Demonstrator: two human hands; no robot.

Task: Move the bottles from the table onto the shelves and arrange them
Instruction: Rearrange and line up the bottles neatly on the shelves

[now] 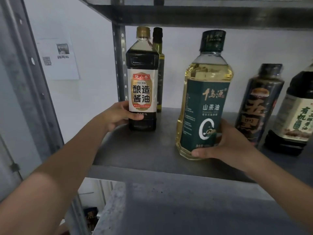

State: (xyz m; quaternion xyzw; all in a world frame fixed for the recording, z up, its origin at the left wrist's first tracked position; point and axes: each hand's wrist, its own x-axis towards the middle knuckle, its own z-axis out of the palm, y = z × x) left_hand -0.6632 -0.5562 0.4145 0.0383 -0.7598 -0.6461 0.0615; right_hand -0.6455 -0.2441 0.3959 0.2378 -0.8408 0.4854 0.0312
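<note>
Listing from the front edge inward.

- Grey speckled surface point(186, 209): nearest the camera, below the front lip of the shelf.
- Shelf point(152, 150): grey metal and carries every bottle listed.
- Right grip point(232, 143): curled round the lower part of the oil bottle, with the thumb across the front at its base and the fingers behind.
- Oil bottle point(205, 106): clear, with yellow oil, a dark green label and a dark green cap. It is close to upright near the front of the shelf. Whether its base touches the metal cannot be told.
- Left grip point(116, 116): wrapped round the soy sauce bottle low down, with the thumb lying across the front just under the label.
- Soy sauce bottle point(142, 92): dark, with a white and gold label and a gold cap. It stands upright on the shelf, further in and to the left, near the post point(120, 65).
- Green bottle point(160, 65): slim, just behind the soy sauce bottle and partly hidden by it.
- Dark wrapped bottle point(260, 102): right of the oil bottle.
- Dark bottle with pale label point(298, 112): at the far right, beside the wrapped bottle and cut off by the frame.
- Upper shelf point(186, 14): overhead.
- Paper sheet point(57, 58): on the white wall, beyond the post to the left.
</note>
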